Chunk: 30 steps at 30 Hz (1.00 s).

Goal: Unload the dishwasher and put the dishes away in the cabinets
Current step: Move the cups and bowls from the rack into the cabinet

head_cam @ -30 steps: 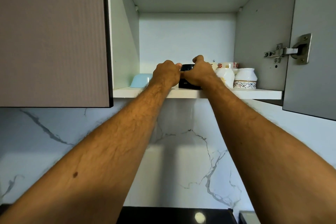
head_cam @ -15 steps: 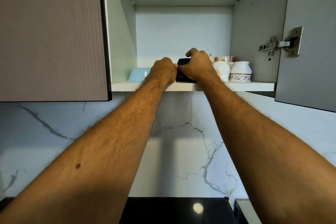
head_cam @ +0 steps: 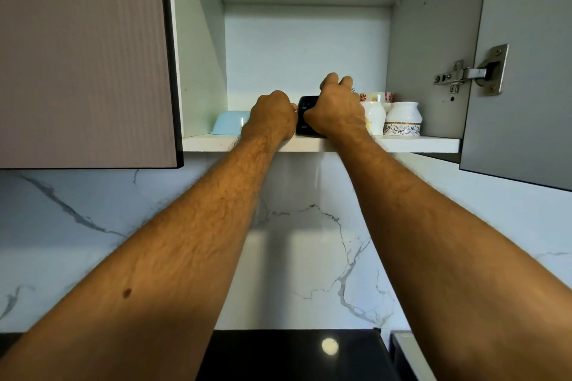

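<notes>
- A dark mug (head_cam: 305,116) stands on the cabinet shelf (head_cam: 418,144), near the front edge and about midway along it, mostly hidden between two hands.
- The left hand (head_cam: 272,117) sits at the mug's nine o'clock, curled into a loose fist with the knuckles pressed against its side; whether the fingers actually grip it cannot be told from here.
- The right hand (head_cam: 335,108) covers the mug's three o'clock side and wraps up over its top, fingers bent round it, so it looks closed on the mug.
- Both forearms reach up from below, from roughly seven and five o'clock, meeting at the mug.
- At the left hand's nine o'clock a pale blue bowl (head_cam: 230,124) lies upside down on the same shelf, near the hand.
- At the right hand's three o'clock stands a white cup (head_cam: 374,117), just beside the wrist, then a white cup with a patterned band (head_cam: 402,119) touching it.
- Behind those two, a cup with red flowers (head_cam: 377,97) peeks over their tops.
- The cabinet door (head_cam: 523,71) hangs open at three o'clock, its metal hinge (head_cam: 476,74) showing.
- Marble-veined wall (head_cam: 309,241) fills the space under the shelf.
</notes>
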Each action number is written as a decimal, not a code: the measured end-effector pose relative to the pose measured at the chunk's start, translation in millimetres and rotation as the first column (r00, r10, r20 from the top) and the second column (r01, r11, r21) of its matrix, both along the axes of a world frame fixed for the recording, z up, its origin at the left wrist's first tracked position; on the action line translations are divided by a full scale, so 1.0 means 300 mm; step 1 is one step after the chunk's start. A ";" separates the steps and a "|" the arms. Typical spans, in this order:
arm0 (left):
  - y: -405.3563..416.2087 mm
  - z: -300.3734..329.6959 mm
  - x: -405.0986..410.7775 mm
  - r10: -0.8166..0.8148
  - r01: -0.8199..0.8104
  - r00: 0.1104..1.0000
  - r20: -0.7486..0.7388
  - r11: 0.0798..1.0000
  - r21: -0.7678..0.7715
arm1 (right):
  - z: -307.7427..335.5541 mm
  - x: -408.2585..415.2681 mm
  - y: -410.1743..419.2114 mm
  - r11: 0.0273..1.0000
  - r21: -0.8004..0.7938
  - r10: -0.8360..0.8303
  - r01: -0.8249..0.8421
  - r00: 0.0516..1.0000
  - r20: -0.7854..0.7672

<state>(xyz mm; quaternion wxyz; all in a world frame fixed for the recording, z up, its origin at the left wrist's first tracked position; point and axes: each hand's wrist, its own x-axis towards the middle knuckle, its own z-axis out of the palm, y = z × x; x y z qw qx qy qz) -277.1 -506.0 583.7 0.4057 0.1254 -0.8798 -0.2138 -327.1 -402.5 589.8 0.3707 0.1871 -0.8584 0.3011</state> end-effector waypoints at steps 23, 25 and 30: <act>0.006 -0.014 0.030 -0.035 0.033 0.999 -0.030 0.998 -0.062 | 0.006 0.056 0.009 0.997 0.052 -0.058 0.052 0.991 0.120; 0.006 -0.016 0.036 -0.029 0.025 0.998 -0.056 0.998 -0.063 | 0.008 0.056 0.012 0.999 -0.020 -0.035 0.038 0.993 0.115; 0.042 -0.011 0.091 -0.071 0.062 0.989 -0.129 0.996 -0.070 | -0.005 0.083 0.071 0.970 -0.242 -0.012 0.026 0.998 0.056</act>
